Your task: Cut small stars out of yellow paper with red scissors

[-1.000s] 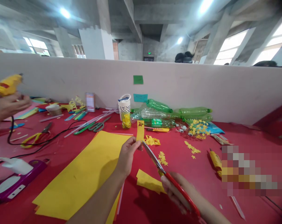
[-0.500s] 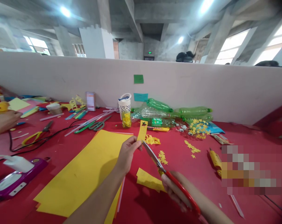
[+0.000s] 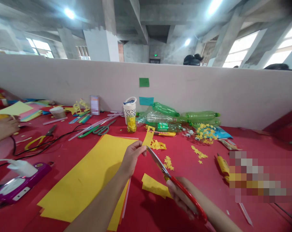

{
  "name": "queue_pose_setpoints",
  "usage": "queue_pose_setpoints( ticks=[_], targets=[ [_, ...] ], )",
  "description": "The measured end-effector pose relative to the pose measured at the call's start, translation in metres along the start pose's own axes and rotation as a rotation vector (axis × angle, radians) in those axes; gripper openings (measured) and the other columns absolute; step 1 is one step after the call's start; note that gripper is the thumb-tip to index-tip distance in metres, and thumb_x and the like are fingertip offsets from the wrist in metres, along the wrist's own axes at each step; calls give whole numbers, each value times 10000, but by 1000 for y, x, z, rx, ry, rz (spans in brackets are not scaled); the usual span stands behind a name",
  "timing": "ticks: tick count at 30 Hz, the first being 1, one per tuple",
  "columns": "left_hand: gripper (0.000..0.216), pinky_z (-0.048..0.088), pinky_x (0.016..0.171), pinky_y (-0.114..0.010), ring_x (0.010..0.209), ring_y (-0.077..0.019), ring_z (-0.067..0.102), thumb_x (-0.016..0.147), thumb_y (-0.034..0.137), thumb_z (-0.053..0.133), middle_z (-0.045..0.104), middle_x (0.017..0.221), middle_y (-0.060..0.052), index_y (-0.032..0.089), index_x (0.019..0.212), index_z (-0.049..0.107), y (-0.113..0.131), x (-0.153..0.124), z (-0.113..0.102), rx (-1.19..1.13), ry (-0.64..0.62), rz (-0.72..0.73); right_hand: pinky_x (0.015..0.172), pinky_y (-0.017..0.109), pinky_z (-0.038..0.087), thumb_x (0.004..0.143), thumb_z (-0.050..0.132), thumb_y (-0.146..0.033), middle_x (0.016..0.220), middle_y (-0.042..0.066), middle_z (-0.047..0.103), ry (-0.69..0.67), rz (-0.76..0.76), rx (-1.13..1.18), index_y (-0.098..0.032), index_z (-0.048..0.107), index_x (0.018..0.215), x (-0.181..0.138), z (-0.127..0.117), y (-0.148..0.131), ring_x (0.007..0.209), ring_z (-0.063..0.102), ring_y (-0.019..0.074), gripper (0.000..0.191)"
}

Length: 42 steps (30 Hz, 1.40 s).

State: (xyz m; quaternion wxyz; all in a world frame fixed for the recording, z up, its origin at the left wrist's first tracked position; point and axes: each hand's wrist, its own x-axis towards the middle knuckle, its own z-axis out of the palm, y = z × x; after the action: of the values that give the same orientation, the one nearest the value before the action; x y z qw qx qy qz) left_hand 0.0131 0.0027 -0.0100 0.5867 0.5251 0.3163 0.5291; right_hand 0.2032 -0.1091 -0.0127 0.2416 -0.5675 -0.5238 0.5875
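Now, nearest on the right, I have the right hand [image 3: 181,196] wrapped around the handles of a pair of red-handled metal scissors [image 3: 161,164], blades slanting far and left. Just beyond that hand lies a loose, uneven piece of yellow paper [image 3: 154,187], and to the left a broad stack of yellow paper sheets [image 3: 88,174] spreads under the left forearm. Farther on, the left hand [image 3: 132,158] pinches the near end of a narrow yellow paper strip [image 3: 148,138] between thumb and fingers, right beside the scissor tips; I can't tell whether the blades bite the paper. What has changed over the last second is the strip: its far end, with the star-shaped hole, has swung to the right, while scissors and pinch sit about where they were. I judge that the paper is being angled to the blades, with little sign of a cut advancing. Small yellow paper stars [image 3: 169,163] lie to the right, and crumpled yellow scraps [image 3: 158,145] just beyond the strip's right edge. At the far left, a co-worker's hand [image 3: 5,129] has dropped lower, clear of my work.
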Motion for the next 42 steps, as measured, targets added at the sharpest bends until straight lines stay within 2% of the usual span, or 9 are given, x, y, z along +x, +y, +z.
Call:
queue_pose_setpoints(
  ticks=[15, 20, 27, 32, 42],
  targets=[
    [176, 359, 672, -243, 607, -113, 455, 776, 227, 556, 509, 558, 26, 175, 612, 521, 2, 0, 1, 2, 13, -1, 238, 138, 225, 810, 407, -636, 356, -96, 356, 15, 6, -26, -194, 418, 623, -1, 0, 1, 233, 286, 37, 480],
    [205, 366, 676, -260, 615, -126, 471, 798, 240, 518, 509, 575, 14, 173, 605, 533, 5, -1, 3, 48, 16, 59, 254, 140, 260, 808, 439, -612, 402, -97, 357, 14, -22, 40, -198, 429, 655, -4, -1, -4, 265, 298, 37, 442],
    [233, 360, 671, -265, 613, -129, 467, 811, 234, 506, 503, 570, 13, 175, 586, 516, 7, -5, 6, 92, -9, 90, 267, 125, 255, 828, 395, -621, 388, -101, 356, -16, -57, 9, -195, 424, 665, -6, -1, -2, 259, 289, 29, 457],
    [253, 357, 664, -263, 613, -129, 464, 818, 239, 501, 501, 569, 11, 172, 575, 522, 7, -9, 12, 108, -16, 109, 282, 123, 290, 820, 387, -641, 408, -96, 384, -9, -33, 33, -195, 445, 714, -5, 1, 2, 274, 310, 33, 462],
    [257, 372, 669, -270, 615, -136, 479, 804, 255, 511, 506, 570, -1, 166, 565, 548, 6, -12, 17, 87, 3, 90, 274, 128, 311, 798, 394, -665, 408, -94, 387, -50, -24, 85, -195, 446, 735, -3, 4, 1, 265, 339, 38, 477]
  ],
)
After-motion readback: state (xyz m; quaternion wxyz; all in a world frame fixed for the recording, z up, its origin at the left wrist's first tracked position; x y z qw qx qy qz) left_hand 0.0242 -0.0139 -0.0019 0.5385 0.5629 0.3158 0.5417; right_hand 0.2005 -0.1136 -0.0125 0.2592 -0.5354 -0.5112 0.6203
